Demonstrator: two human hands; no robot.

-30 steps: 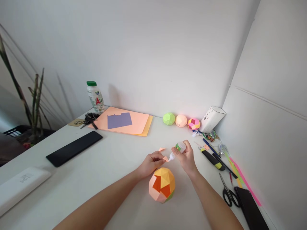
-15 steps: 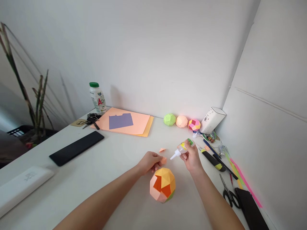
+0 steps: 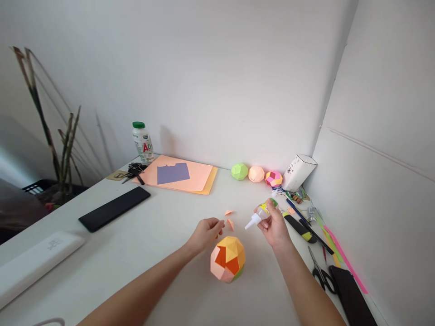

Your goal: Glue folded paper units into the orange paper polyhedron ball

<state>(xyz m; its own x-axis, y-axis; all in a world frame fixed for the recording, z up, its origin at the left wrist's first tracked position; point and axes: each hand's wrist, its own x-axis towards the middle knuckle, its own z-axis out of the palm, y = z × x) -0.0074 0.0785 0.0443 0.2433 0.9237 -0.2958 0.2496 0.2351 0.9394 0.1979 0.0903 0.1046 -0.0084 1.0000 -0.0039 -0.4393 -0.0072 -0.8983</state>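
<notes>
My left hand (image 3: 207,234) has its thumb and fingertips pinched together; whatever they may hold is too small to make out. Just right of those fingertips, a small folded orange paper piece (image 3: 230,225) appears apart from them. Another orange paper piece (image 3: 229,213) lies slightly farther back. My right hand (image 3: 276,228) grips a clear glue bottle (image 3: 263,210) with a yellow and green label, its white nozzle tilted down to the left. Nearer me sits a many-sided paper ball (image 3: 228,258) in yellow, peach and green, with dark orange openings.
Three finished-looking paper balls (image 3: 256,174) line the wall beside a white box (image 3: 299,173). A utility knife (image 3: 299,227), scissors (image 3: 321,271) and a phone (image 3: 351,296) lie on the right. Paper sheets (image 3: 200,174), a bottle (image 3: 143,144) and a black slab (image 3: 114,209) are left.
My left fingers have drawn back left from the orange paper piece they were touching. My right hand has moved slightly right and down with the glue bottle. The view has shifted a little.
</notes>
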